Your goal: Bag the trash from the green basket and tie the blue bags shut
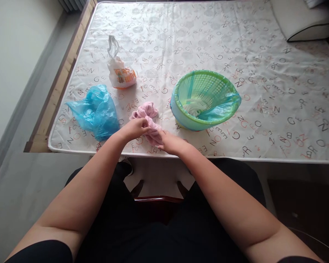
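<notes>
A crumpled pink cloth lies near the front edge of the mattress, between both of my hands. My left hand is closed on its near left part, thumb and fingers pinched together. From the right, my right hand has its fingers round the cloth's near end; the underside of the grip is hidden. A blue plastic bag sits just left of my left hand. Right of the cloth stands a green basket with a thin bluish-green liner bag and something whitish at its bottom.
Behind the blue bag stands a knotted clear plastic bag with orange print. The letter-patterned mattress has a wooden frame along its left side. A pale cushion-like item lies at the far right corner.
</notes>
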Tool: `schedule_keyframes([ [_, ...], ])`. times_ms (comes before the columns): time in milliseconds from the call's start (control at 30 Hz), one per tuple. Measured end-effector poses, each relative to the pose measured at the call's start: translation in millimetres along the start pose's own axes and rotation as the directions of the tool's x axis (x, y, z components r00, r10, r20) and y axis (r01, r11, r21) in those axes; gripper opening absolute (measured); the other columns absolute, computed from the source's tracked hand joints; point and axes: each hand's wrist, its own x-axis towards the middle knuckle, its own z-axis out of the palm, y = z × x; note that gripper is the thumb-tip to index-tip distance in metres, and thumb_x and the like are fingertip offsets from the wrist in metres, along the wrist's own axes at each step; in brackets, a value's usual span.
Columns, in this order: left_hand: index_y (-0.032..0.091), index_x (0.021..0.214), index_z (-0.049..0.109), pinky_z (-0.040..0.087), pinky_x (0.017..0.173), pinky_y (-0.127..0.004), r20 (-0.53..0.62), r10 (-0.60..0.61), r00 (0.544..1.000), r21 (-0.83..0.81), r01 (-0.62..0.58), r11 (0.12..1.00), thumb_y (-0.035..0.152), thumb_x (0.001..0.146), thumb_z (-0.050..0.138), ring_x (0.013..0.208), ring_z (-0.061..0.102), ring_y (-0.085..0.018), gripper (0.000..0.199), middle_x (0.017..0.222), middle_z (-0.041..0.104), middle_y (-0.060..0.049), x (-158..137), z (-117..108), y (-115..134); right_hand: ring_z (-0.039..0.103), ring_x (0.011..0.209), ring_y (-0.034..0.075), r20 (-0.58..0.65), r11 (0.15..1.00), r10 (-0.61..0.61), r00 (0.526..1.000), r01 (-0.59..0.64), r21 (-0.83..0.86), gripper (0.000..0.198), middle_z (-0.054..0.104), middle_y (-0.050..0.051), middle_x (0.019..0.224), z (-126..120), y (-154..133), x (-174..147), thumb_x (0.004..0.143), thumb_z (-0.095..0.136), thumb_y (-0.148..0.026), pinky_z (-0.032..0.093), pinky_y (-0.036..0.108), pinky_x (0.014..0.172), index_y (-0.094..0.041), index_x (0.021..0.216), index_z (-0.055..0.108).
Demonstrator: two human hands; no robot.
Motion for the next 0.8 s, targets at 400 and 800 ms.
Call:
schedule_keyframes([
  [400,0.022,0.111,0.079,0.053,0.090,-0.037,0.094,-0.105,0.990,0.084,0.097,0.992,0.041,0.096,0.067,0.095,0.073,-0.030,0.027,0.108,0.079,-0.014,6.8,4.0,-24.4,0.065,0.135,0.028,-0.027,0.240,0.424,0.905,-0.084,0.967,0.052,0.061,0.015,0.154,-1.8,-5.1,0.9,0.104,0.046,-0.053,0.059,0.050,0.106,-0.027,0.148,0.053],
  [800,0.020,0.142,0.070,0.052,0.100,-0.045,0.023,-0.189,0.982,0.093,0.186,0.978,0.044,0.102,0.054,0.125,0.068,-0.040,0.049,0.134,0.075,-0.019,13.5,-3.2,11.4,0.064,0.130,0.026,0.098,-0.207,0.929,0.356,0.282,0.937,0.033,0.064,0.007,0.129,-38.8,85.3,-32.2,0.096,0.034,-0.051,0.062,0.058,0.102,-0.031,0.112,0.056],
])
